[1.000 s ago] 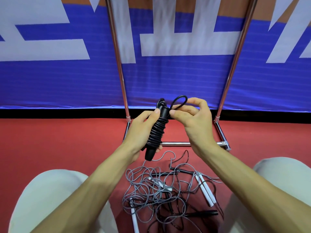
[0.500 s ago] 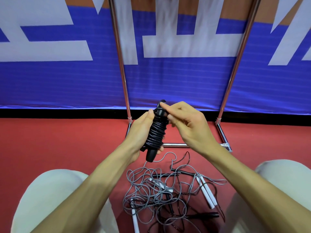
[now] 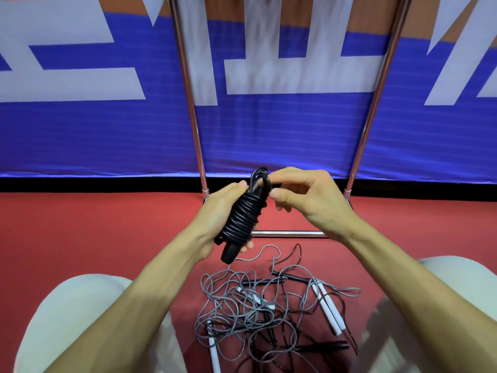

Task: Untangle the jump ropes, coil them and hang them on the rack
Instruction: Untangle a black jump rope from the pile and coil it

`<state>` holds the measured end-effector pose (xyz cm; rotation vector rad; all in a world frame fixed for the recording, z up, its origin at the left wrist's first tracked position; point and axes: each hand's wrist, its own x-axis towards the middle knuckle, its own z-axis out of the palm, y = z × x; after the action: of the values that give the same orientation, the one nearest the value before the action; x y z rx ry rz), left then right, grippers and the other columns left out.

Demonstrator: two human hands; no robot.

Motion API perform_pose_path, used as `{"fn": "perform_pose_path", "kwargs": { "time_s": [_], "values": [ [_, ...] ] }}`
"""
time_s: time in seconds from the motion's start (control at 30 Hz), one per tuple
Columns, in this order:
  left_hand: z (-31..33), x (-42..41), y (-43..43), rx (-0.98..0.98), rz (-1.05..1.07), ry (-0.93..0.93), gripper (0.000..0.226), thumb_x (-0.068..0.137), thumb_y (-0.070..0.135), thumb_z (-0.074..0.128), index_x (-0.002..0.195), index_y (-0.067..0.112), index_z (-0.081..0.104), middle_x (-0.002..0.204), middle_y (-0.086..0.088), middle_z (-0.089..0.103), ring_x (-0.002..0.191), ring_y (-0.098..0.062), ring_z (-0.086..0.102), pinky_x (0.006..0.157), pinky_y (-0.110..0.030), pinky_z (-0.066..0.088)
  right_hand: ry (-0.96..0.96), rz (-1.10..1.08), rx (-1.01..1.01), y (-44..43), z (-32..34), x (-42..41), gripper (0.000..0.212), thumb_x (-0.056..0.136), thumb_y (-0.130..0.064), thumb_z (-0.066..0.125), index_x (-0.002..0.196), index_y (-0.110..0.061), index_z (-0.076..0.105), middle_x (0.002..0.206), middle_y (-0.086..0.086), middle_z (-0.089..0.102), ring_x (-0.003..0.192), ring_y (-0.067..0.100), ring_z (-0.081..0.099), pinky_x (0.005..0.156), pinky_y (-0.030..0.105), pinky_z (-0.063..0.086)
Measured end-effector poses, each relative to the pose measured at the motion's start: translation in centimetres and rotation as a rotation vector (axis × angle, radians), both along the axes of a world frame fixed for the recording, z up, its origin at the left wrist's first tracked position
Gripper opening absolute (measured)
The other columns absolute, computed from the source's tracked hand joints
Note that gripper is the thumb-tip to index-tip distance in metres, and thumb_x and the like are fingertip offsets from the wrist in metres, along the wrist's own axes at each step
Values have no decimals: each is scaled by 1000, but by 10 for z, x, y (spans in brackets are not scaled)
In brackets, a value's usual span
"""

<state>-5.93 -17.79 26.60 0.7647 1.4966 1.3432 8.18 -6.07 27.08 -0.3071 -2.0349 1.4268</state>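
Observation:
My left hand (image 3: 219, 219) grips a black jump rope (image 3: 243, 219) whose cord is wound tightly round its handles, tilted with the lower handle end pointing down. My right hand (image 3: 301, 197) pinches the cord's loop end at the top of the bundle. Below, on the red floor, lies a tangle of grey and black ropes (image 3: 258, 308) with white handles (image 3: 329, 310) and a black handle (image 3: 325, 345). The chrome rack (image 3: 192, 111) stands just beyond my hands; its top bar is out of view.
The rack's low crossbar (image 3: 287, 233) runs across the floor behind the bundle, and its right upright (image 3: 376, 103) rises in front of a blue and white banner (image 3: 269, 130). My knees in light trousers (image 3: 80, 319) flank the rope pile.
The open loop my right hand held above the bundle has been drawn down tight onto the top of the handles. The view has tilted up slightly.

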Motion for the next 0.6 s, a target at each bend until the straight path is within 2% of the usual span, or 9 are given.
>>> {"fn": "perform_pose_path", "kwargs": {
  "time_s": [0.07, 0.17, 0.27, 0.33, 0.4, 0.47, 0.53, 0.6],
  "values": [
    [-1, 1, 1, 8, 20, 2, 37, 101, 42, 43, 111, 8, 53, 72, -20, 63, 49, -35, 60, 44, -35, 52, 84, -71, -100, -3, -3, -3, 18, 86, 2, 63, 98, -8, 72, 84, 10, 71, 59, 13, 56, 55, 24, 43],
    [-1, 6, 2, 16, 60, 33, 37, 101, 41, 43, 110, 8, 57, 79, -20, 67, 51, -35, 62, 46, -35, 51, 200, -170, -249, -10, -6, -11, 21, 86, 0, 63, 97, -16, 72, 77, 6, 70, 58, 14, 53, 54, 23, 42],
    [-3, 8, 4, 47, 129, 27, 31, 101, 37, 44, 107, 12, 61, 92, -21, 71, 55, -38, 63, 48, -37, 51, 224, -271, -273, -12, -6, -15, 22, 82, -2, 69, 92, -20, 75, 71, 10, 67, 56, 15, 51, 54, 24, 43],
    [-4, 10, 5, 55, 182, 24, 27, 100, 34, 45, 103, 14, 63, 96, -24, 69, 57, -38, 63, 46, -35, 51, 173, -363, -171, -12, -6, -17, 19, 79, -6, 74, 92, -19, 75, 62, 3, 66, 52, 13, 50, 54, 25, 45],
    [-5, 12, 6, 66, 230, 34, 24, 99, 29, 47, 101, 13, 64, 89, -27, 65, 57, -37, 62, 42, -31, 48, 104, -486, 28, -12, -7, -20, 16, 78, -13, 77, 92, -20, 76, 56, -2, 64, 47, 11, 53, 57, 26, 48],
    [-8, 15, 7, 104, 280, 53, 21, 99, 25, 49, 100, 15, 67, 81, -24, 63, 56, -34, 59, 40, -32, 49, 42, -560, 231, -12, -10, -22, 11, 78, -18, 77, 89, -17, 78, 56, 0, 65, 50, 14, 58, 61, 30, 49],
    [-12, 18, 8, 163, 326, 84, 22, 100, 24, 49, 106, 21, 69, 84, -24, 66, 60, -29, 59, 47, -38, 54, -21, -587, 369, -11, -12, -24, 9, 79, -22, 75, 83, -15, 79, 55, 5, 64, 53, 22, 59, 61, 32, 45],
    [-15, 19, 9, 218, 353, 122, 25, 100, 22, 49, 111, 27, 71, 82, -14, 71, 65, -22, 60, 61, -46, 55, -64, -592, 501, -8, -13, -24, 21, 80, -31, 67, 77, -14, 78, 52, 8, 59, 51, 27, 54, 57, 34, 40]
  ]
}}
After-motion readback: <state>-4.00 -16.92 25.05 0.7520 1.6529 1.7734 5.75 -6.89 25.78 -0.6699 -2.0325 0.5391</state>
